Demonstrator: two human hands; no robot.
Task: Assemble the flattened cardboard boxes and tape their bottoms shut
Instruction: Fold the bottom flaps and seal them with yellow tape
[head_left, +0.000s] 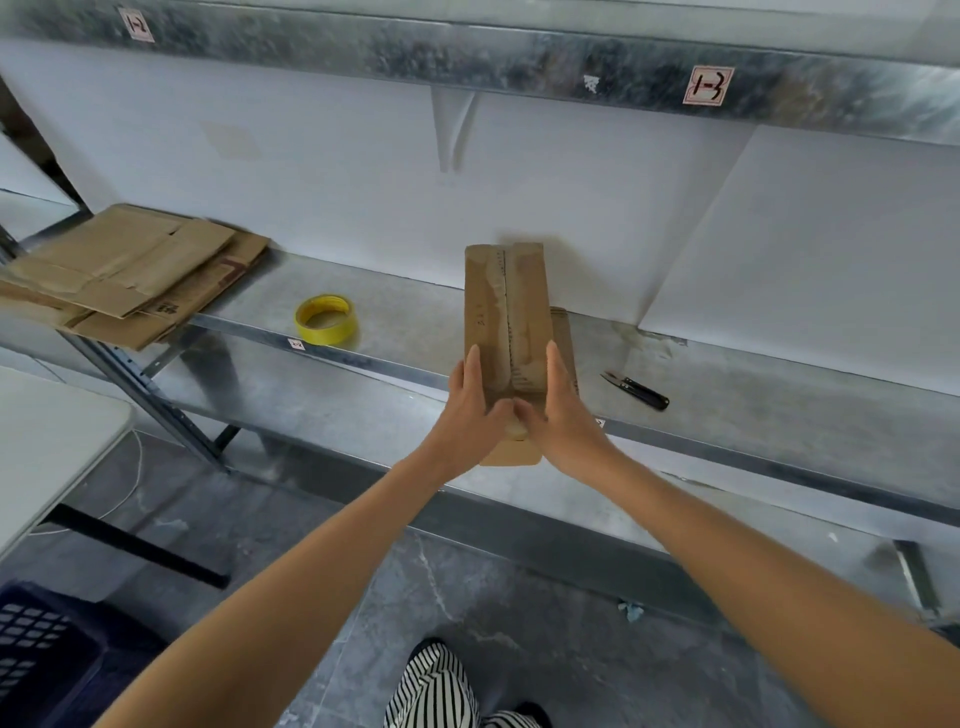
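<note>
A long narrow cardboard box (511, 317) stands on the metal shelf (395, 338) with its two bottom flaps folded shut and meeting at a centre seam that faces up. My left hand (475, 410) presses the box's left side and my right hand (561, 415) presses its right side, thumbs meeting over the near end of the seam. A roll of yellow tape (326, 318) lies on the shelf to the left of the box. A stack of flattened cardboard boxes (124, 273) rests at the shelf's far left.
Small black snips (636, 389) lie on the shelf right of the box. White panels (810, 249) lean against the back. A white table (47, 441) and a dark blue crate (41, 660) are at the lower left.
</note>
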